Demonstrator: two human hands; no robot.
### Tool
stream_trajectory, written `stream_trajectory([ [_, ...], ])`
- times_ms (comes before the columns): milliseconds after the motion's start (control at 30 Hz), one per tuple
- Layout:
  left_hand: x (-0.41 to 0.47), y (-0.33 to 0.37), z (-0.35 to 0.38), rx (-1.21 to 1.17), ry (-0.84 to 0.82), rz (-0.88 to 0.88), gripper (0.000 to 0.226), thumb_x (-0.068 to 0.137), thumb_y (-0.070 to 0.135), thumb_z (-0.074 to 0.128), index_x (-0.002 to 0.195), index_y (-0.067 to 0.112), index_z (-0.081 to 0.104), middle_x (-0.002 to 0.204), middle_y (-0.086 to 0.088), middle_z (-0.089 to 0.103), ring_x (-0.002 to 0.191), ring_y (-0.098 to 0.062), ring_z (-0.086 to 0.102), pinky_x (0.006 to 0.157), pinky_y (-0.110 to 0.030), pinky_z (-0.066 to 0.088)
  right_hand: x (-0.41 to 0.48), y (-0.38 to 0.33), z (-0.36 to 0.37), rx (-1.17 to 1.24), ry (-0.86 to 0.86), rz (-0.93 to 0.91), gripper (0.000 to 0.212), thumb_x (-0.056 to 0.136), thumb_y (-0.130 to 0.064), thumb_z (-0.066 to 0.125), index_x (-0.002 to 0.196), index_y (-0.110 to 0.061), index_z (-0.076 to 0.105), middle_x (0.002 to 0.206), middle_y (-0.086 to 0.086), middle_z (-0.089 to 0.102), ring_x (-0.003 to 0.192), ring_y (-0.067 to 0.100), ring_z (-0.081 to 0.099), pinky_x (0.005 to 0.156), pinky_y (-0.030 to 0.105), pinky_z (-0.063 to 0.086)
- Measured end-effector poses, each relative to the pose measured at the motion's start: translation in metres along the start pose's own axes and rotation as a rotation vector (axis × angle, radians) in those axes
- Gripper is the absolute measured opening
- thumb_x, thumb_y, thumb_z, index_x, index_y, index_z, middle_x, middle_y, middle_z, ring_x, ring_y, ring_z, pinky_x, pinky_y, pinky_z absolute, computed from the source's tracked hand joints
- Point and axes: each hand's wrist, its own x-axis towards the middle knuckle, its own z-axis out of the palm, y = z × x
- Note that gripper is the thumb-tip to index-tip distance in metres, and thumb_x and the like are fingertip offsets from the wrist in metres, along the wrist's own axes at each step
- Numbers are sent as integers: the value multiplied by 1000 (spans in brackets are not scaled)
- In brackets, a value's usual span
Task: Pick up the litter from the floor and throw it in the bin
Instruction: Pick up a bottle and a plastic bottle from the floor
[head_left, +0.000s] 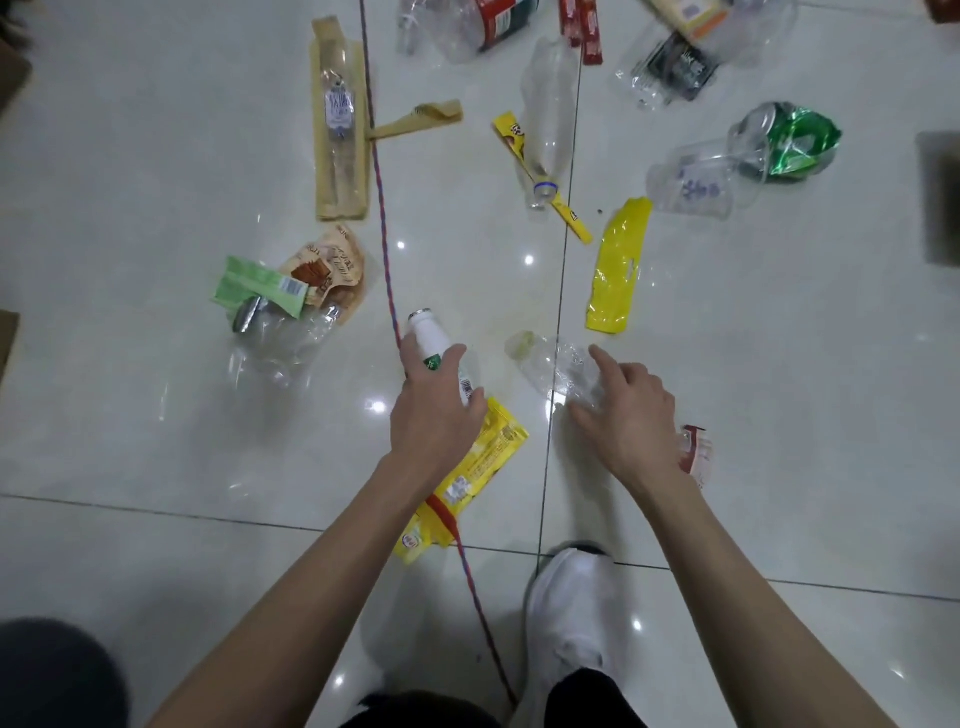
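Observation:
Litter lies scattered over the glossy white tiled floor (156, 441). My left hand (434, 415) is shut on a small white bottle (428, 338) with a green label, its cap pointing away from me. My right hand (631, 415) is spread over the near end of a crushed clear plastic bottle (553, 364), with thumb and index finger apart on either side of it. A yellow snack wrapper (491, 457) lies under my left wrist. A red-and-white wrapper (696, 449) peeks out behind my right hand. No bin is in view.
A red-blue cord (384, 270) runs across the floor. Farther out lie a yellow bag (618, 265), a green wrapper on a clear bottle (260, 291), a tan paper sleeve (337, 130), clear cups (696, 182) and a crushed green can (800, 143). My white shoe (571, 613) stands below.

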Motion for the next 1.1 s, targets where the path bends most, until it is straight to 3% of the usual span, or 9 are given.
stream_trajectory([
  [333, -33, 0, -89, -114, 189, 44, 51, 90, 37, 63, 139, 38, 47, 160, -2, 10, 102, -28, 64, 78, -32, 50, -11, -83, -66, 111, 68, -213, 74, 87, -42, 74, 153, -29, 43, 132, 11, 57, 122, 35, 52, 106, 43, 36],
  [533, -83, -16, -193, -212, 401, -29, 49, 90, 38, 64, 136, 44, 46, 156, 5, 17, 100, -20, 62, 77, -27, 43, -21, -190, -131, 259, 67, -449, 73, 84, -46, 76, 149, -34, 46, 128, 5, 59, 122, 26, 55, 110, 47, 41],
  [667, -127, -44, -251, -310, 525, -130, 47, 93, 40, 63, 136, 46, 46, 157, 8, 16, 97, -10, 52, 87, -35, 53, -44, -276, -162, 301, 7, -676, 71, 84, -43, 78, 147, -34, 48, 126, -2, 59, 117, 12, 56, 107, 35, 42],
  [767, -163, -70, -284, -398, 631, -200, 47, 94, 38, 62, 138, 46, 47, 158, 9, 16, 107, -4, 44, 98, -38, 52, -68, -340, -168, 290, -88, -831, 70, 86, -43, 77, 148, -35, 47, 131, -2, 59, 120, 9, 55, 101, 26, 39],
  [933, -236, -110, -322, -465, 828, -329, 46, 95, 39, 61, 138, 48, 47, 157, 17, 14, 121, 6, 30, 101, -22, 37, -125, -435, -151, 251, -335, -1037, 68, 86, -46, 77, 147, -37, 47, 126, -7, 60, 112, 6, 56, 90, 14, 39],
  [1100, -324, -134, -337, -525, 1127, -449, 44, 92, 38, 61, 133, 51, 52, 149, 13, 31, 134, -2, 40, 99, -11, 42, -204, -510, -122, 236, -643, -1238, 67, 85, -50, 76, 145, -38, 50, 124, -18, 63, 112, -1, 61, 91, 15, 46],
])
